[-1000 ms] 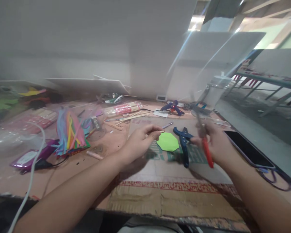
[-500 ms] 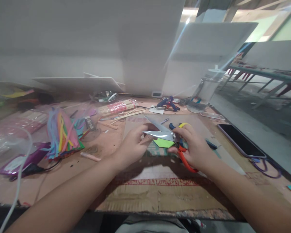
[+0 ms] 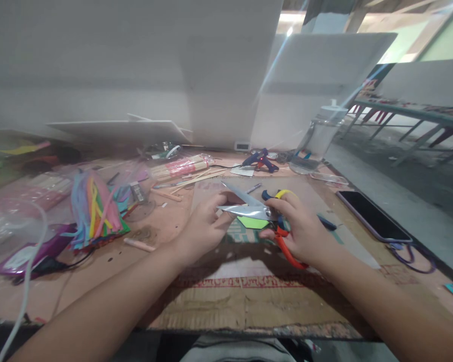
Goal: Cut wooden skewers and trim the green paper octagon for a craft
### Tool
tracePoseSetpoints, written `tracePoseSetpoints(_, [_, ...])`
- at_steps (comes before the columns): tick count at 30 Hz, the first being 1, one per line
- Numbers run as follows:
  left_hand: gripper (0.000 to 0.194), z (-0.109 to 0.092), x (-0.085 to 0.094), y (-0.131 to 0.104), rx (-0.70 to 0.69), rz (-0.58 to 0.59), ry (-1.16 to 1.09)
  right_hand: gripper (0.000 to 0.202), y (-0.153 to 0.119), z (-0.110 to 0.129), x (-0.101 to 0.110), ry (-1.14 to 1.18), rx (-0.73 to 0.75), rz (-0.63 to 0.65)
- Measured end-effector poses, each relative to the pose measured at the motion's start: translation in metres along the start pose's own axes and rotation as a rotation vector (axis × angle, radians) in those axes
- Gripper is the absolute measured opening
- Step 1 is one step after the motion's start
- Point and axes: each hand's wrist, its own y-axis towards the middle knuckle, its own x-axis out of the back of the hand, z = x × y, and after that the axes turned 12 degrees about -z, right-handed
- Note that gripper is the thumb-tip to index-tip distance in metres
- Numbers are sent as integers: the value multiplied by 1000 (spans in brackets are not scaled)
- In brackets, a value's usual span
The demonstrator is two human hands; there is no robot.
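Note:
My right hand (image 3: 300, 221) is closed round the handles of a pair of scissors (image 3: 245, 211), one loop orange-red and the other partly yellow. The two metal blades stand apart and point left, their tips in front of my left hand (image 3: 207, 218). My left fingers are pinched together at the left end of a small lime-green piece (image 3: 253, 222) with angled edges. This piece lies just under the lower blade, close to the pivot; its material cannot be made out. Both hands are above a translucent sheet (image 3: 347, 246) on cardboard.
A bundle of coloured strips (image 3: 96, 211) and a purple packet (image 3: 33, 254) lie left. Wrapped sticks (image 3: 181, 167), a glue gun (image 3: 257, 158) and a clear bottle (image 3: 317, 136) line the back. A phone (image 3: 373, 216) lies right, near a dark blue cutter-like tool (image 3: 326, 222).
The whole view has shifted slightly. My hands, the scissors and the green piece keep nearly the same positions, with the blades still apart.

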Motion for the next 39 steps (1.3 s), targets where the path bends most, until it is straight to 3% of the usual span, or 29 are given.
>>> tracePoseSetpoints(7, [17, -2, 3, -1, -83, -11, 90, 45, 1, 3, 2, -11, 48, 8])
tracePoseSetpoints(22, [8, -1, -3, -5, -11, 37, -60, 35, -10, 0, 6, -90, 50, 28])
tracePoseSetpoints(29, [13, 1, -2, 3, 29, -5, -171, 54, -5, -7, 3, 35, -65, -83])
tracePoseSetpoints(39, [10, -6, -1, 2, -39, -23, -76, 51, -2, -3, 0, -43, 61, -44])
